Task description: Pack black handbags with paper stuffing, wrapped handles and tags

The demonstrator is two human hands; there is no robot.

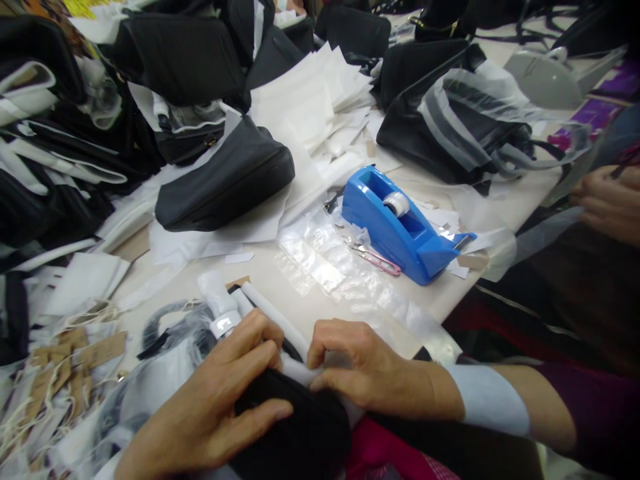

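A black bag point(295, 427) lies low between two bare hands, the left hand point(225, 400) over its left side, thumb wide of curled fingers, the right hand point(370, 367) pinching white wrapping point(299, 371) along its upper edge.

Bag point(300, 427): between left hand point(230, 393) and right hand point(373, 373), touching both. Tags point(83, 353): left of left hand. Plastic sleeves point(320, 260): on table point(260, 273), beyond right hand. Tape dispenser point(395, 230): past right hand, tape roll point(397, 204) in it; snips point(377, 259) just beside, on its left. Handbag point(225, 179): beyond left hand, on paper sheets point(300, 100). Another person's hand point(613, 200): beyond right hand, to its right.
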